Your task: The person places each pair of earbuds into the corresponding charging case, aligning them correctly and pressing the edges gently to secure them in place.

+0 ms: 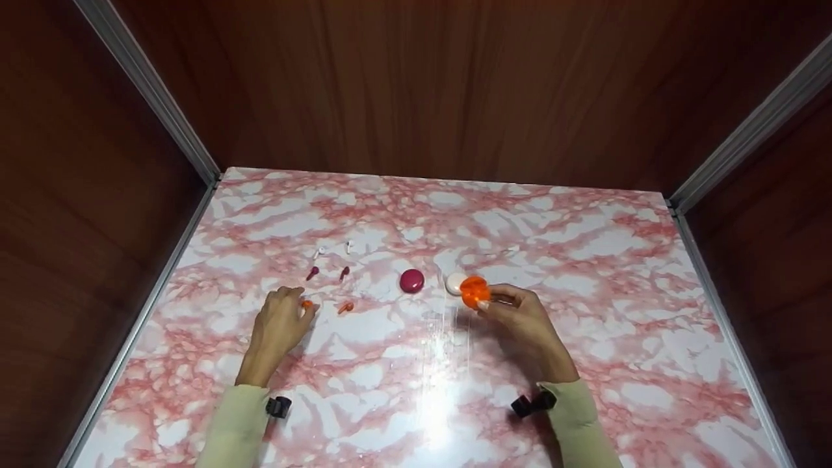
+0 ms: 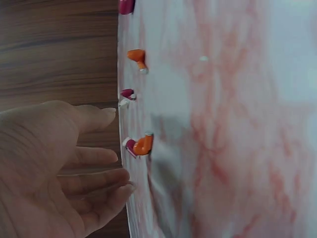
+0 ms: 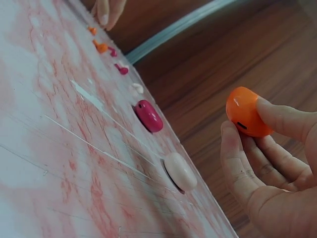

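Observation:
My right hand (image 1: 520, 315) pinches a round orange earbud case (image 3: 243, 111) between thumb and fingers, lifted above the table. In the right wrist view the case looks closed, with a small dark port facing the camera. My left hand (image 1: 281, 317) hovers just over one orange earbud (image 2: 143, 145), its fingers spread and slightly bent around it. In the left wrist view the fingers stand apart from that earbud. A second orange earbud (image 1: 346, 307) lies to the right of the left hand.
A magenta case (image 1: 411, 281) and a white case (image 1: 454, 283) stand mid-table, the white one partly behind the orange case. Two magenta earbuds (image 1: 312, 273) and two white earbuds (image 1: 319, 252) lie beyond the left hand. Brown wood-grain panels (image 1: 416, 84) enclose the marbled table (image 1: 364, 403).

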`<move>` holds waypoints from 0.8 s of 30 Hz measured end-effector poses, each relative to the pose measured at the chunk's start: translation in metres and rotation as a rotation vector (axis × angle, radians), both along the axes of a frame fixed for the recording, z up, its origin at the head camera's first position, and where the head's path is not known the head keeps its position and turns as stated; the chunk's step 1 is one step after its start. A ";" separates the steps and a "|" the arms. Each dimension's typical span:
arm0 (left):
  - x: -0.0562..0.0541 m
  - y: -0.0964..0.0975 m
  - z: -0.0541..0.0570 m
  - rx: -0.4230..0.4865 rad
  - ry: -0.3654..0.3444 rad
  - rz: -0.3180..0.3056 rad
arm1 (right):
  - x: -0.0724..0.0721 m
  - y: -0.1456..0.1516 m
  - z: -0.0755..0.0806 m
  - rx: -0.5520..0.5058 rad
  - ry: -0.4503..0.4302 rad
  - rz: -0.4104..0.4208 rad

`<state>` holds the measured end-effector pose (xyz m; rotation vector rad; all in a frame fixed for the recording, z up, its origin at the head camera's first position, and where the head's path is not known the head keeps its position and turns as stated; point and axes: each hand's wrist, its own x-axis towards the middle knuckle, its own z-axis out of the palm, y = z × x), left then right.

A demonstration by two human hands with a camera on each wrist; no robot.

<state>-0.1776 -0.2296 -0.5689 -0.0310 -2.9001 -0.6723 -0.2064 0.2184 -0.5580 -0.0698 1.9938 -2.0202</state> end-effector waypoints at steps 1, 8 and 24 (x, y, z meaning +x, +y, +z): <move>0.000 0.000 -0.001 -0.025 0.006 0.002 | 0.000 0.000 0.000 -0.004 -0.007 -0.004; 0.006 0.001 -0.008 -0.154 -0.031 -0.022 | 0.001 0.001 0.000 -0.015 -0.002 -0.002; 0.001 -0.001 -0.018 -0.130 0.049 -0.027 | -0.001 0.001 -0.002 -0.022 0.014 0.003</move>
